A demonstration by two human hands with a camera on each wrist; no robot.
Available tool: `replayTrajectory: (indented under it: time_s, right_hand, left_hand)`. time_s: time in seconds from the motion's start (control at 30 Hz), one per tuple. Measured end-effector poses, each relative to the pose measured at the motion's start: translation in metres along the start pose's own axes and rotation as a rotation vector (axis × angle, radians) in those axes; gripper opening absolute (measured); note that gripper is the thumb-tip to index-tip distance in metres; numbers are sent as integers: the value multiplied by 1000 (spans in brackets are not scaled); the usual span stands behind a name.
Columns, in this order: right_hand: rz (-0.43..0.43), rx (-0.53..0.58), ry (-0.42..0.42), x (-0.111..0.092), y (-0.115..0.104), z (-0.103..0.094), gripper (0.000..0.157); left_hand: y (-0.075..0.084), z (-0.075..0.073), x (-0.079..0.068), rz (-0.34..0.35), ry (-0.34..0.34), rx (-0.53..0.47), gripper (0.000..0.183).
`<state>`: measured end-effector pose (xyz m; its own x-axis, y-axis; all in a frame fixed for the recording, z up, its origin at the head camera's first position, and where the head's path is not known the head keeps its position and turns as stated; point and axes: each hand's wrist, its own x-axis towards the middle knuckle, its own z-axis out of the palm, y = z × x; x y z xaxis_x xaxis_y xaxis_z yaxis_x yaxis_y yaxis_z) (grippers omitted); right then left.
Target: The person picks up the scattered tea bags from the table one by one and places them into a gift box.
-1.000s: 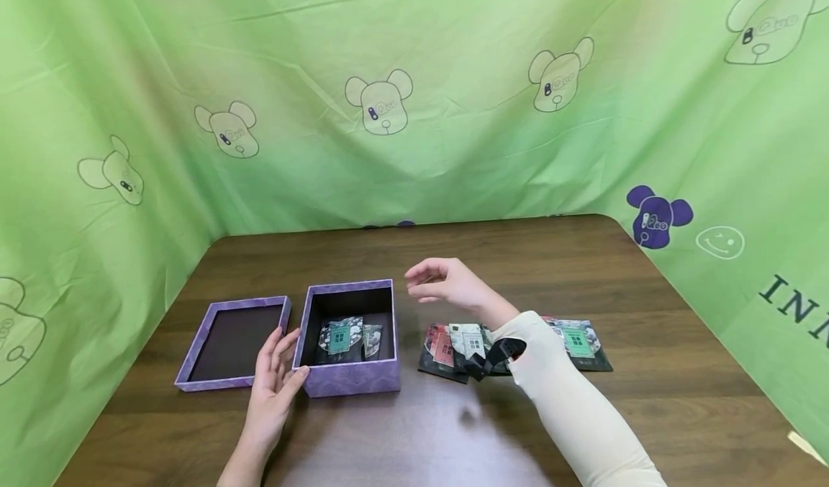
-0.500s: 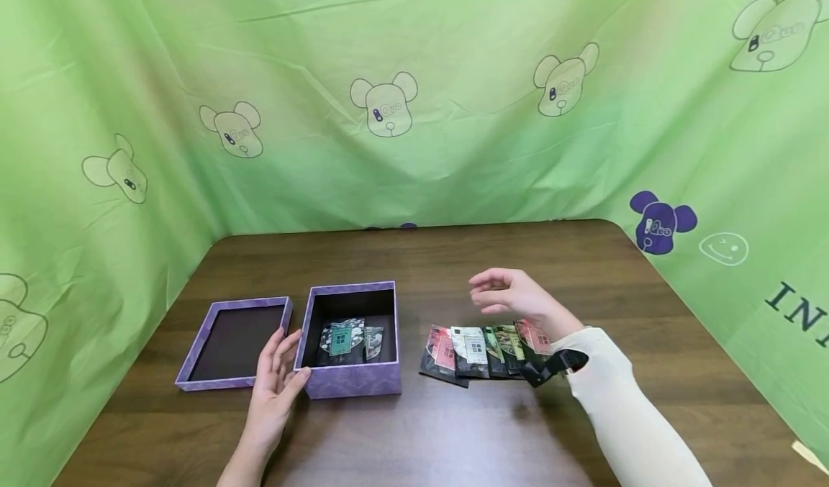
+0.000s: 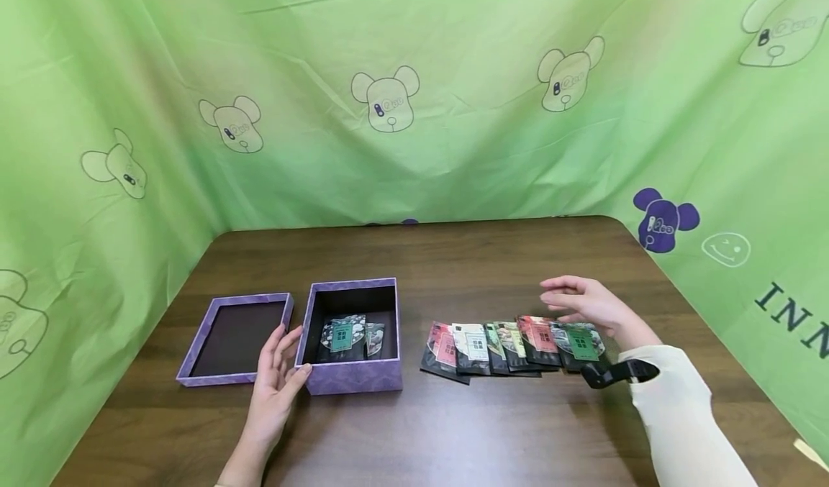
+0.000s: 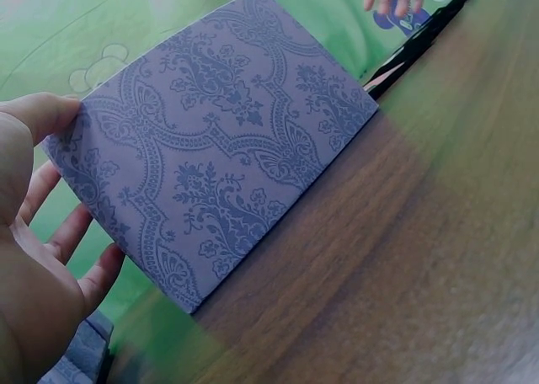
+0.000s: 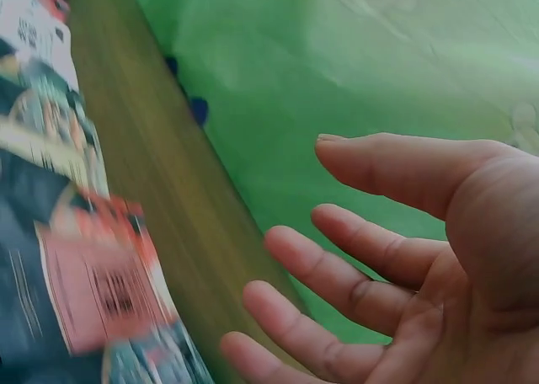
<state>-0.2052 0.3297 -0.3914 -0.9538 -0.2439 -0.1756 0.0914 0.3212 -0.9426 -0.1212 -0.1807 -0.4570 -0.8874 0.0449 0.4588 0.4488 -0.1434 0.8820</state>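
Note:
In the head view my left hand (image 3: 273, 386) holds a purple patterned box (image 3: 355, 377) at its near left corner, thumb on the corner and fingers along the left side. The left wrist view shows the box's patterned wall (image 4: 210, 148) close up. Inside the box lie a dark sachet with a green label (image 3: 340, 334) and a smaller-looking one (image 3: 374, 339) beside it. My right hand (image 3: 589, 303) hovers, holding nothing, above the right end of an overlapping row of flat sachets. A green-labelled sachet (image 3: 576, 344) is nearest to it; a red-labelled sachet (image 5: 99, 287) shows in the right wrist view.
A shallow purple lid (image 3: 196, 339) lies with its dark inside up, left of the box. The row runs from a tilted red sachet (image 3: 443, 354) past a white-labelled one (image 3: 473, 350). A green curtain (image 3: 453, 170) stands behind the wooden table (image 3: 453, 257).
My right hand has moved from beside the box rightward along the row, uncovering the sachets beneath it. My left hand and the box have stayed in place.

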Motion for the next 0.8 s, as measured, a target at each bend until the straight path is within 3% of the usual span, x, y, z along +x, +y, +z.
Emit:
replayTrajectory:
  time_s: [0.37, 0.57, 0.8]
  right_hand:
    - [71, -97, 50, -21, 25, -32, 55]
    - [127, -175, 88, -27, 35, -39, 65]
    - [123, -242, 114, -31, 44, -41, 72]
  left_hand:
    - [0, 0, -1, -3, 4, 13, 74]
    - [0, 0, -2, 0, -4, 5, 74]
    - [-2, 0, -1, 25, -11, -19, 74]
